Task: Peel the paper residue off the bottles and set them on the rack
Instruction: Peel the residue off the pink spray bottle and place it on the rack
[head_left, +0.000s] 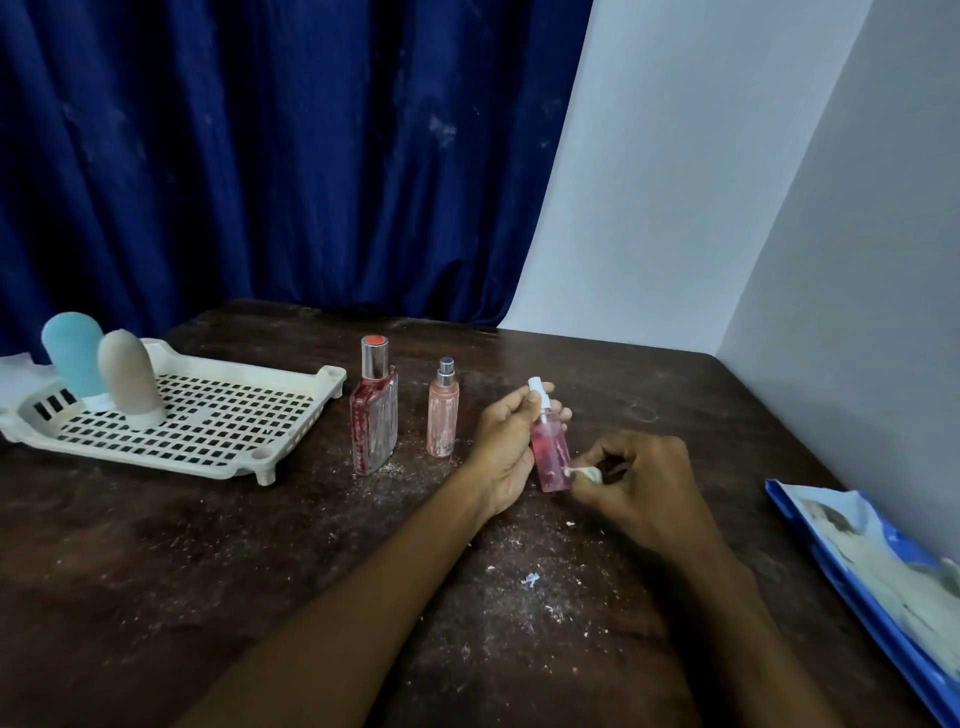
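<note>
Right hand (639, 483): fingers curled, thumb and forefinger pinching a curl of paper residue (584, 472) at the bottle's lower right side.
Left hand (511, 441): wrapped round the pink spray bottle (550, 452), holding it tilted with the cap far and the base near the table (208, 571).
Peel: best pulled slow and low along the wall, with a firm left grip — a snapped strip likely means more picking.
Waiting: red square bottle (374, 415) and pale pink bottle (442, 415) stand just left of the hands.
Rack (234, 441): far left, well apart from the hands — a blue bottle (75, 358) and a beige bottle (130, 379) stand on it.
</note>
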